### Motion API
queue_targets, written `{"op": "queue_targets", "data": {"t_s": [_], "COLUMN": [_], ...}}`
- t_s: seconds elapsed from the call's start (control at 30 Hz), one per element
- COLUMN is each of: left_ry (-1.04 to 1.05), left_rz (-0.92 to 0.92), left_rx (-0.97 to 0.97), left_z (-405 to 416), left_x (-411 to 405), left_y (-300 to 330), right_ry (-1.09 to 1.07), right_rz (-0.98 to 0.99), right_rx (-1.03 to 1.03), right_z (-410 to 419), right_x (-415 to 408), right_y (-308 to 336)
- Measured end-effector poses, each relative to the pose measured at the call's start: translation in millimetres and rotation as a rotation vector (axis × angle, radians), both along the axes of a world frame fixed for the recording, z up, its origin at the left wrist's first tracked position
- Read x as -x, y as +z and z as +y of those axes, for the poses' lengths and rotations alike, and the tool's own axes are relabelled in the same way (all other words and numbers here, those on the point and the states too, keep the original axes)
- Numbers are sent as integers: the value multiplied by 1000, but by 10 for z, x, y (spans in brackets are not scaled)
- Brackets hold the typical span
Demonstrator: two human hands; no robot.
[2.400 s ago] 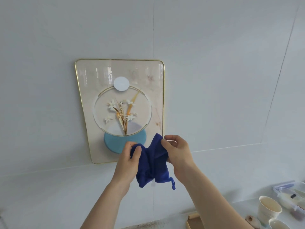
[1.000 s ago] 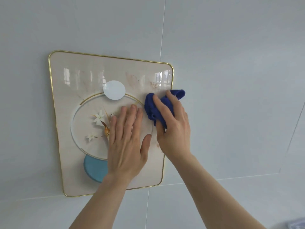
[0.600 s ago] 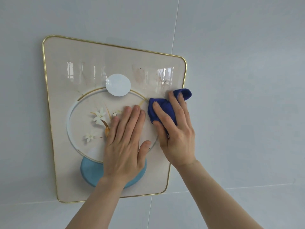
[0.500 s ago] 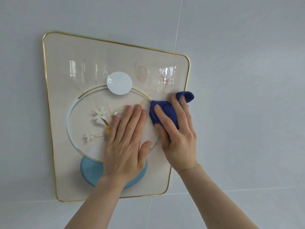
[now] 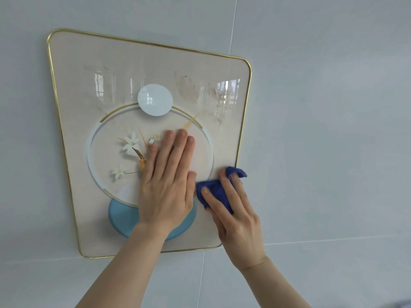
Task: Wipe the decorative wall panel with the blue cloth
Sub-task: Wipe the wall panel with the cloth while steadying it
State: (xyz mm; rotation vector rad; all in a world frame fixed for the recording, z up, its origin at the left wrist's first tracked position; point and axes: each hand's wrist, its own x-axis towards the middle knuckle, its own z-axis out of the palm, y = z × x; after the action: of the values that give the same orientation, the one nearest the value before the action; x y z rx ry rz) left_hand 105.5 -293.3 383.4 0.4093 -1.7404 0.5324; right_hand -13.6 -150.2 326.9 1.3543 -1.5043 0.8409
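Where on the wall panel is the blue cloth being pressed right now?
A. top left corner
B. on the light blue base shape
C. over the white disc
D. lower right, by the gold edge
D. The right hand presses the blue cloth against the decorative wall panel low on its right side, beside the gold edge.

The wall [image 5: 333, 107] is faced with large pale grey-white glossy tiles. A thin vertical grout seam [image 5: 233, 25] runs down from the top edge, and another vertical seam [image 5: 201, 281] shows low in the view. A near-horizontal seam [image 5: 333, 240] crosses the right side. At the bottom right corner sits a small blurred darker patch [image 5: 403, 305], too indistinct to identify
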Motion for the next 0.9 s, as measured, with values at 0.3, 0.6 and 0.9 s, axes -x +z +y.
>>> {"op": "queue_targets", "data": {"t_s": [0.3, 0.6, 0.9], "left_ry": [3, 29, 55], "left_rz": [25, 43, 49], "left_rx": [12, 27, 14], "left_z": [-53, -46, -27], "left_x": [35, 64, 67], "left_y": [-33, -47, -52], "right_ry": [-61, -119, 205], "right_rz": [-84, -235, -602], "right_rx": [-38, -217, 331], "right_z": [62, 562, 613], "right_x": [-179, -149, -277], "right_y": [-39, -261, 755]}}
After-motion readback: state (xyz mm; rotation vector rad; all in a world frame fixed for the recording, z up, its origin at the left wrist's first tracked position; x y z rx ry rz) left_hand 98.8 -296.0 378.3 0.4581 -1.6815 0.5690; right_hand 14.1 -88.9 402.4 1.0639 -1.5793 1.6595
